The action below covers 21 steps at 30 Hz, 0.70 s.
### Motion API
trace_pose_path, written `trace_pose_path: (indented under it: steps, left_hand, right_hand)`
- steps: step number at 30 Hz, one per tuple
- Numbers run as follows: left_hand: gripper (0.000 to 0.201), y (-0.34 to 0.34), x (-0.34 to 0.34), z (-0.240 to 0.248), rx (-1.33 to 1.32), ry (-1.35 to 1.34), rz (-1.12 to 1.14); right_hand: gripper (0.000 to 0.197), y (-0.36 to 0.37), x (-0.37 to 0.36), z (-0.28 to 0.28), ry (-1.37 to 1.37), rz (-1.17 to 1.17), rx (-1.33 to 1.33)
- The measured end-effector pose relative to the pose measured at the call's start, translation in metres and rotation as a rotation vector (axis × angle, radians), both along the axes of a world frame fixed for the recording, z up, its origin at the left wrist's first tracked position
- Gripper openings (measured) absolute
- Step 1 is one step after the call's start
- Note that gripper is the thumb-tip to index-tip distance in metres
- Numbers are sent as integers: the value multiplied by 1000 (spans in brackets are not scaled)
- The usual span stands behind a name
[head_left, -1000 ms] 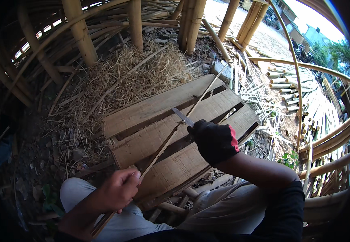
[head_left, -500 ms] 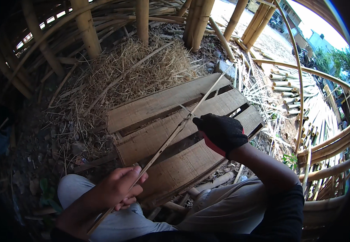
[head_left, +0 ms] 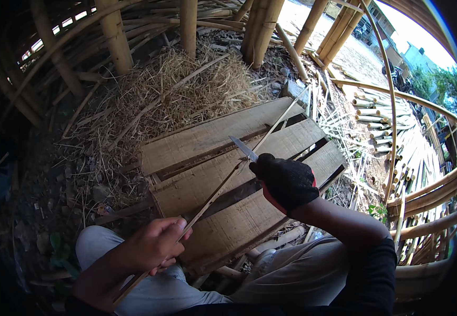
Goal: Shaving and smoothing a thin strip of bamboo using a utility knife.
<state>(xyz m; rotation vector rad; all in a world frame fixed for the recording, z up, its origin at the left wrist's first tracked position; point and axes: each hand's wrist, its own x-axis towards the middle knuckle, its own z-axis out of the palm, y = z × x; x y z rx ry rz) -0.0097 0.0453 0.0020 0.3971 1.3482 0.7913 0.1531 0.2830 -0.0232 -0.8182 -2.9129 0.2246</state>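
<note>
My bare left hand (head_left: 157, 245) is closed around the lower part of a long, thin bamboo strip (head_left: 215, 195). The strip slants away to the upper right over a low slatted wooden bench (head_left: 207, 174). A dark notch or joint shows on it near its middle. My right hand (head_left: 286, 179), in a black and red glove, grips a knife (head_left: 243, 148). Its short grey blade points up and left, close to the strip at the joint; whether it touches cannot be made out. The knife's handle is hidden in the glove.
A heap of pale shavings (head_left: 186, 95) lies beyond the bench. Upright bamboo poles (head_left: 113, 42) stand behind it. Cut bamboo pieces (head_left: 378, 118) are stacked at the right, near curved bamboo rails (head_left: 428, 189). My legs (head_left: 291, 268) are at the bench's near edge.
My right hand has shifted slightly down and turned, so the knife blade now shows its flat side. My left hand and the bamboo strip have stayed nearly in place.
</note>
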Motion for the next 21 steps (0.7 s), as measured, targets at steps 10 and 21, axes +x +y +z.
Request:
trace_pose_path:
  steps: [10,21]
  left_hand:
    - [41,-2,-2,-14,-11,-120,14]
    - [40,0,-7,-6,-32,-292,79]
  right_hand:
    - [22,28,-7,-5,-107,-293,-771]
    - [18,20,2,-11,149,-19,13]
